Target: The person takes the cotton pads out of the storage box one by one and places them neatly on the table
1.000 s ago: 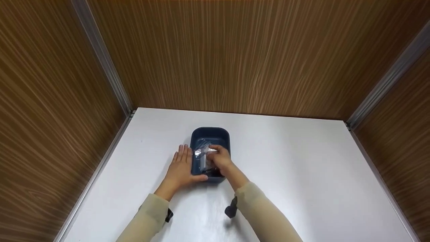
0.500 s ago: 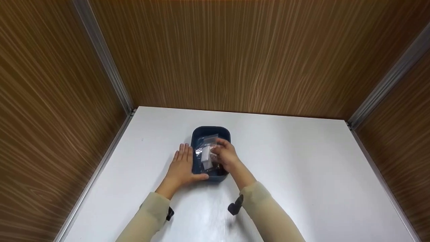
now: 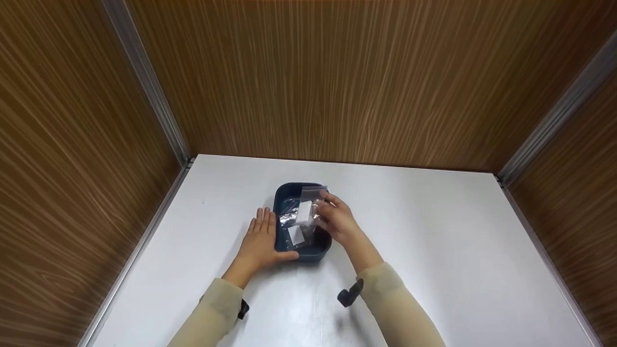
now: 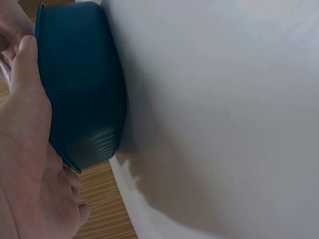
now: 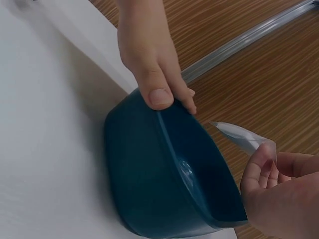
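With fingers straight, the left hand (image 3: pixel 260 243) braces the rounded blue plastic tub (image 3: pixel 311 257) on the white desk (image 3: pixel 409 250), apparently for steadiness, while the right hand (image 3: pixel 339 219) pinches a clear plastic bag (image 3: pixel 306 208) above it.

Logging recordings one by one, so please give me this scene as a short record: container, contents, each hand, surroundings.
Container: blue bin, upright on a white table
Contents: shiny clear plastic, a white piece; bag count unclear
Left hand: straight fingers along the bin's left side, thumb at near rim
Right hand: pinching a clear bag over the bin
Surroundings: wood-grain panels
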The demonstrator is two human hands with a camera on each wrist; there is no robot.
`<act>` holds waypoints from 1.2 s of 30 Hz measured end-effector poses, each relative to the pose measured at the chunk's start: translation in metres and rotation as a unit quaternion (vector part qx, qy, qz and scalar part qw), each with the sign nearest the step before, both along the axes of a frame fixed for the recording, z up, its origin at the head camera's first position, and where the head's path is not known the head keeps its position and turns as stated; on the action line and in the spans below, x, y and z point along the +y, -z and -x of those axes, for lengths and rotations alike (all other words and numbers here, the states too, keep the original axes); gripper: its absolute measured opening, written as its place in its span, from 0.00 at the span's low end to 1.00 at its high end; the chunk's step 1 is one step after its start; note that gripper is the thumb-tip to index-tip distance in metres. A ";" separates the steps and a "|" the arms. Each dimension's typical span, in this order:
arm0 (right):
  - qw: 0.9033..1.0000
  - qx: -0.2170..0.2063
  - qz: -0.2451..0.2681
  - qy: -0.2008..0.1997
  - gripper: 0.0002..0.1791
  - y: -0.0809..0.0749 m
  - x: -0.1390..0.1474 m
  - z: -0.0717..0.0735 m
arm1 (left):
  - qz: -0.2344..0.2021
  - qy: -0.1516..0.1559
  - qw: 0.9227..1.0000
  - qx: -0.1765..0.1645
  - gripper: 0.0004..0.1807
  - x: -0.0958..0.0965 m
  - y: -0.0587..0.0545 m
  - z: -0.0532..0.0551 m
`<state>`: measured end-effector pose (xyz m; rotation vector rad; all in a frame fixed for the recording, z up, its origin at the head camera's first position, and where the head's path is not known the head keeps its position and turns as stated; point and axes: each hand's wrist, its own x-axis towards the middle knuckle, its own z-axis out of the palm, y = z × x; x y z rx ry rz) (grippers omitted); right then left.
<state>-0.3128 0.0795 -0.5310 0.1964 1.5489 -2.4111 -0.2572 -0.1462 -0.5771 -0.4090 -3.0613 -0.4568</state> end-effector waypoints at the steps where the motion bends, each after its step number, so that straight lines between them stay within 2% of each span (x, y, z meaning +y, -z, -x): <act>1: 1.000 -0.002 0.004 0.001 0.32 -0.001 0.002 0.000 | 0.001 0.000 1.000 0.000 0.77 0.000 0.000 0.000; 13: 0.999 -0.007 0.045 0.000 0.33 -0.010 0.022 -0.003 | 0.019 -0.008 1.000 -0.006 0.80 -0.003 0.003 0.000; 21: 0.998 -0.017 0.065 0.004 0.32 -0.009 0.040 -0.007 | -0.002 0.005 1.000 -0.008 0.78 -0.002 0.003 0.001; 30: 0.996 -0.026 0.085 -0.004 0.31 -0.011 0.061 -0.008 | 0.004 0.003 1.000 -0.001 0.78 -0.007 0.002 0.000; 36: 0.997 -0.031 0.074 -0.006 0.33 -0.009 0.079 -0.010 | -0.001 0.006 1.000 0.001 0.78 -0.005 0.003 -0.001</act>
